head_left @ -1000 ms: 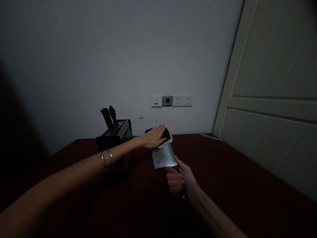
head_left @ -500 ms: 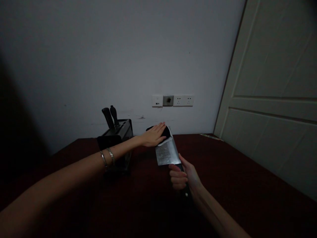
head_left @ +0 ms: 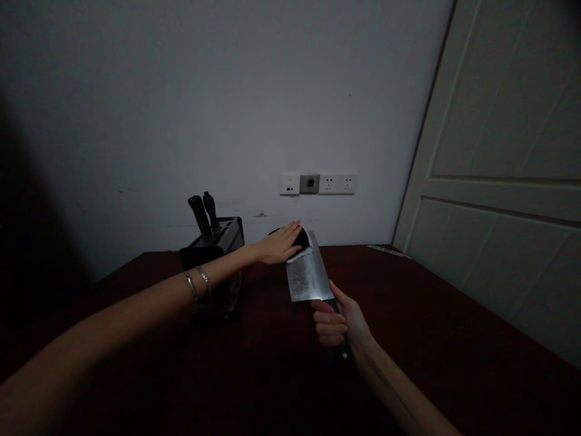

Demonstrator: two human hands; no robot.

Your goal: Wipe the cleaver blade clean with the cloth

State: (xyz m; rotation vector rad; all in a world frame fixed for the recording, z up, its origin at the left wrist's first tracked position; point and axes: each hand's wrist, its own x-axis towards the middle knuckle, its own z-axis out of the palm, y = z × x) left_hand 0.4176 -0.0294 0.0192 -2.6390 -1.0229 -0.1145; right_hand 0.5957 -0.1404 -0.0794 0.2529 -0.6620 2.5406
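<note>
My right hand (head_left: 342, 318) is wrapped round the black handle of a cleaver (head_left: 310, 277), its broad metal blade pointing away from me toward the wall. On the far part of the blade lies a black pad or cloth with a white edge (head_left: 302, 238); its exact kind is too dark to tell. My left hand (head_left: 279, 244) rests flat on top of this pad, fingers stretched out and thumb apart, pressing it to the blade. Grey streaks mark the bare near part of the blade. Part of the pad is hidden under my palm.
Left of the cleaver a dark knife block (head_left: 233, 232) holds two black-handled tools (head_left: 198, 212), under and behind my left forearm. The dark red table (head_left: 272, 363) meets a wall with sockets (head_left: 336, 184). A pale panelled door (head_left: 499, 242) stands at right. A thin strip (head_left: 388, 250) lies at the back.
My left hand and the pad have shifted slightly toward the far left part of the blade, baring more of it. My right hand keeps its grip on the cleaver.
</note>
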